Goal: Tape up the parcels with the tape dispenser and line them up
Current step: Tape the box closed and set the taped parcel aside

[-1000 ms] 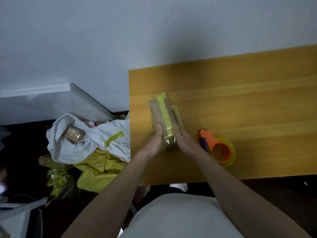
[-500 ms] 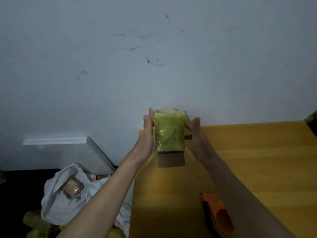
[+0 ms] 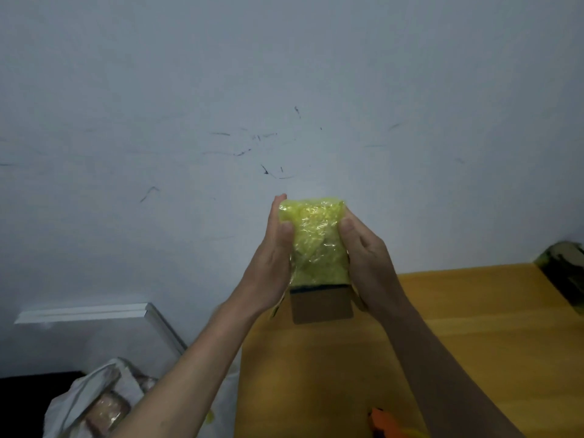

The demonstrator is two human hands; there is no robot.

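— Holding the parcel [image 3: 316, 248] up in front of the wall [image 3: 284, 74], are they?

— Yes, both hands. The left hand [image 3: 271, 263] lies against the parcel's nine o'clock side, fingers [image 3: 279, 207] straight and pressed together, thumb laid on the front face. The right hand [image 3: 366, 257] takes the three o'clock side, its thumb curled onto the front; its other fingers go behind the parcel and cannot be seen.

— And where does the parcel sit relative to the bench [image 3: 474, 327]?

— Lifted clear of it, upright, above the bench's far left corner, at about twelve o'clock from the person. Its upper part is wrapped in crinkled yellow-green tape; the lower end at six o'clock is bare brown cardboard with a dark strip where the tape stops.

— The tape dispenser [image 3: 379, 422]?

— Only an orange tip of it shows, on the bench at the bottom edge of the view, at six o'clock from the parcel and well apart from it, just beside the right forearm.

— Anything else around?

— A white bag [image 3: 79, 399] on the floor at about seven o'clock, holding brownish wrapped packages. A white panel [image 3: 94, 311] leans against the wall above it. A dark object [image 3: 565, 270] sits at the bench's right edge, around three o'clock; too blurred to identify.
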